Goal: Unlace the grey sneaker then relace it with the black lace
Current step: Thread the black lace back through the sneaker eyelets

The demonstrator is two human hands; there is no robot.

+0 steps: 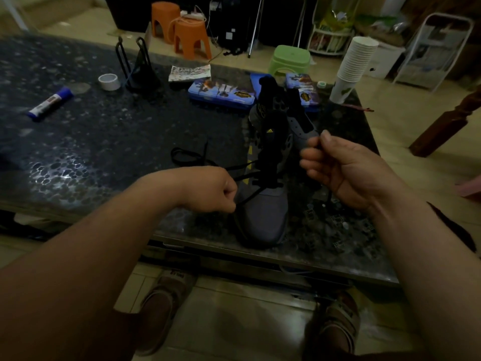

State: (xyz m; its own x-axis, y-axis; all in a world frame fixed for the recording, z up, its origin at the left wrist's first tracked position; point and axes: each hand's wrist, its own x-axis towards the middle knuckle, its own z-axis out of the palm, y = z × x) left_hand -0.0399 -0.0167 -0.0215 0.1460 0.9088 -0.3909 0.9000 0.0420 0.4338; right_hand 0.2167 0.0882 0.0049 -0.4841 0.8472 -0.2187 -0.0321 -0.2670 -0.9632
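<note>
Both hands pinch the black lace (239, 168), left hand (210, 190) beside the toe, right hand (335, 165) by the eyelets. The grey sneaker (265, 212) stands near the front edge of the table (104, 142). Probably relacing; next, the tip must enter an eyelet.

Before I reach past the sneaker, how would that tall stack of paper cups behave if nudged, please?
Tall, narrow and leaning, the stack of paper cups would probably topple. Being paper, it is likely light. Standing near the corner of the table, it might fall off.
</note>
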